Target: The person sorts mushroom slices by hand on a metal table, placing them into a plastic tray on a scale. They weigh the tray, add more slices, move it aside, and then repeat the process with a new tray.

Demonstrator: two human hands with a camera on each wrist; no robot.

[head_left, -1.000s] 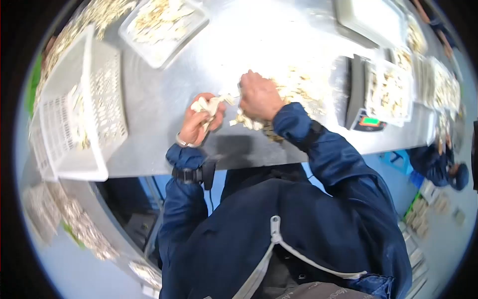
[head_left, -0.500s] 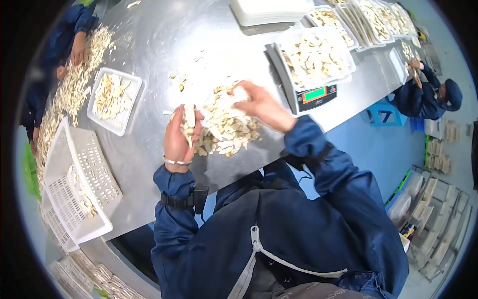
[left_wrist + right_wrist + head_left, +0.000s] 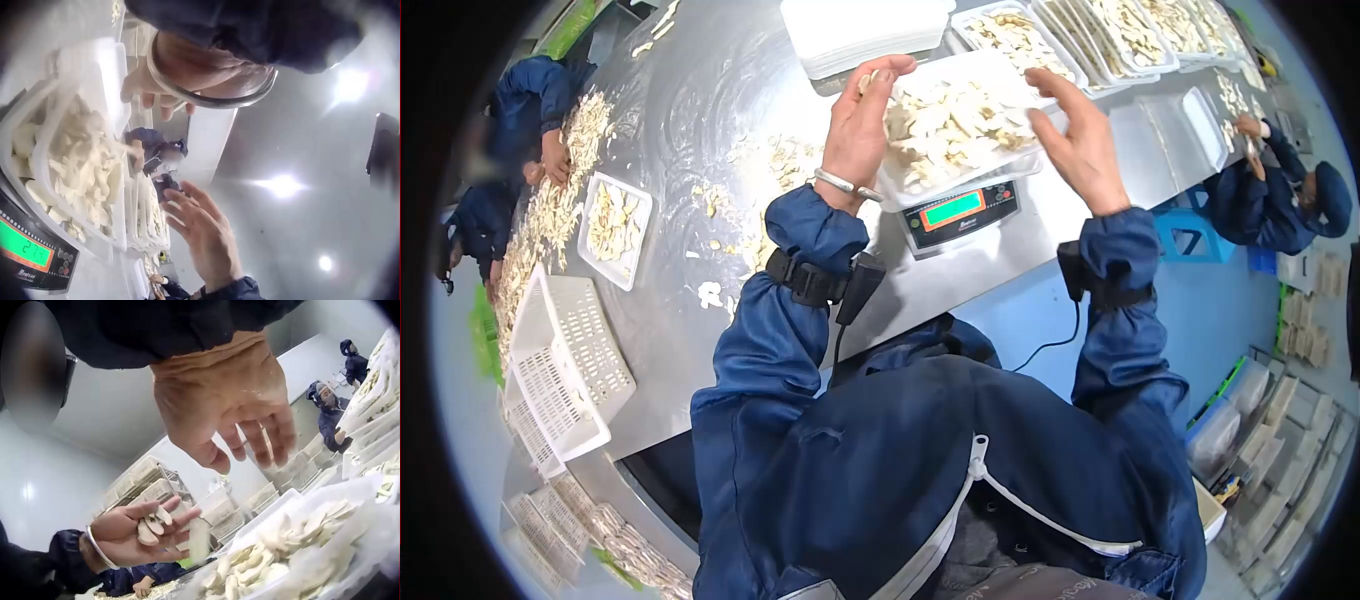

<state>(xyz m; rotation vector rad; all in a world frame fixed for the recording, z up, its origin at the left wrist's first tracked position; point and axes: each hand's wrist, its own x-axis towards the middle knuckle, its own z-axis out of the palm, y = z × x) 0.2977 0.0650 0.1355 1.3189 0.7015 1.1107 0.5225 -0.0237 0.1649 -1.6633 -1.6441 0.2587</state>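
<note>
The filled tray [image 3: 948, 186] is open above; stacked trays [image 3: 862, 42] stand beyond.

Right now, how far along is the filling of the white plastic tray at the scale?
Filled white trays beyond look done. The white plastic tray at the black scale with the green display is well heaped. In hand: a few pale slices in the left hand; the right hand is empty. Apparently left: loose slices on the metal table.

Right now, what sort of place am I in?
Probably a food packing room: pale sliced food fills a tray on a scale, more filled trays stand along the metal table, and a person in a dark cap works there.
</note>
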